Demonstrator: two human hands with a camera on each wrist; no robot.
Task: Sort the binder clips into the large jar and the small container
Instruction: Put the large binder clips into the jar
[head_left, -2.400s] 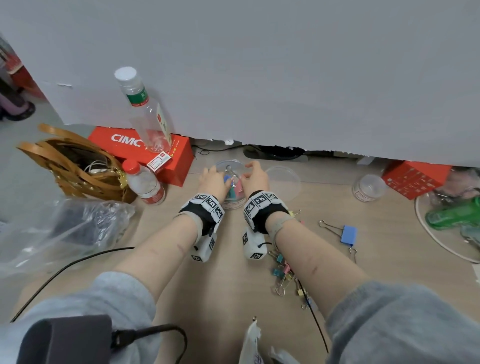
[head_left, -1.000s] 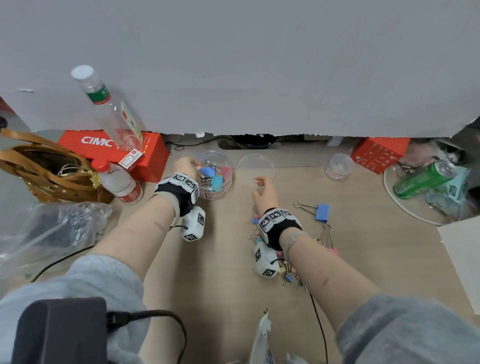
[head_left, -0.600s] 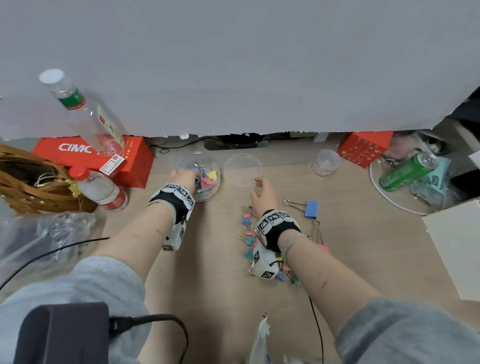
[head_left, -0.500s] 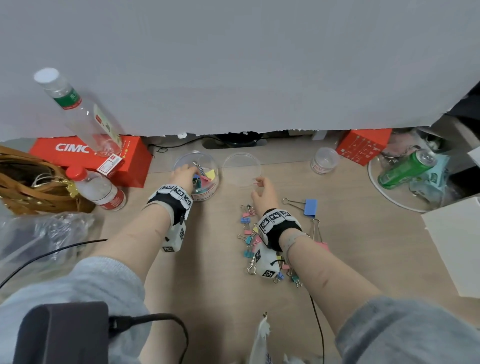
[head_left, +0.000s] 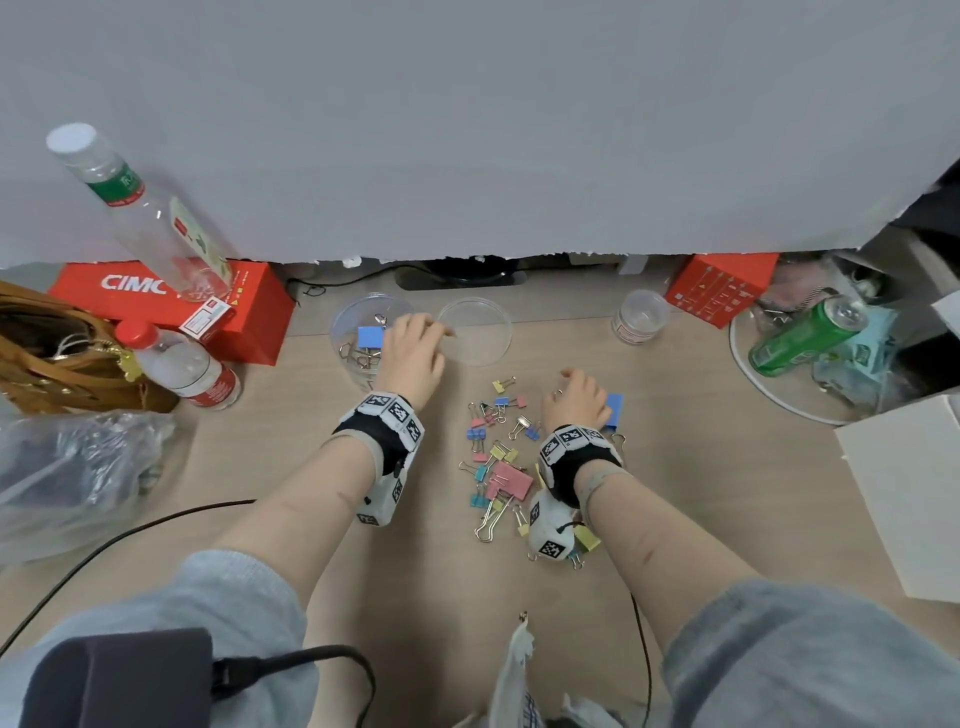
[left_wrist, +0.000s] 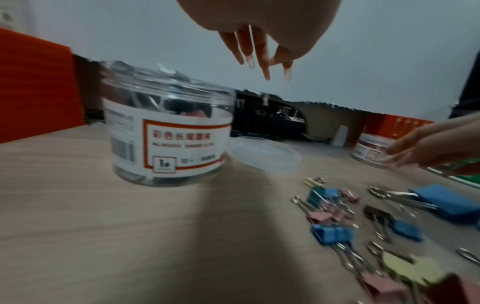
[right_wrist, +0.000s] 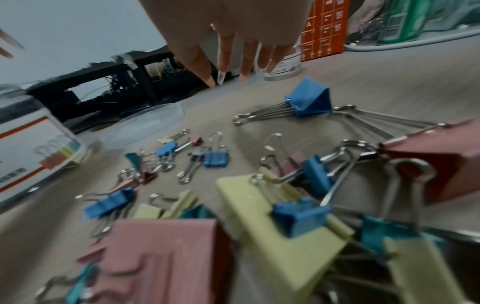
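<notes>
Blue clip (head_left: 613, 406) lies beside right-hand fingers (head_left: 570, 375).

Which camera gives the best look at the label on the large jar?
The left wrist view: the large jar faces it side-on, its label filling the front. The head view shows only its open top; the right wrist view catches a blurred edge.

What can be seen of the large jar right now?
The large jar is a clear plastic cylinder standing upright on the wooden table, open at the top. A white label with a red border, printed text and a barcode wraps its wall. Inside lie binder clips, a big blue one on top. Its clear lid lies flat just beside it. The left hand hovers above its rim.
</notes>
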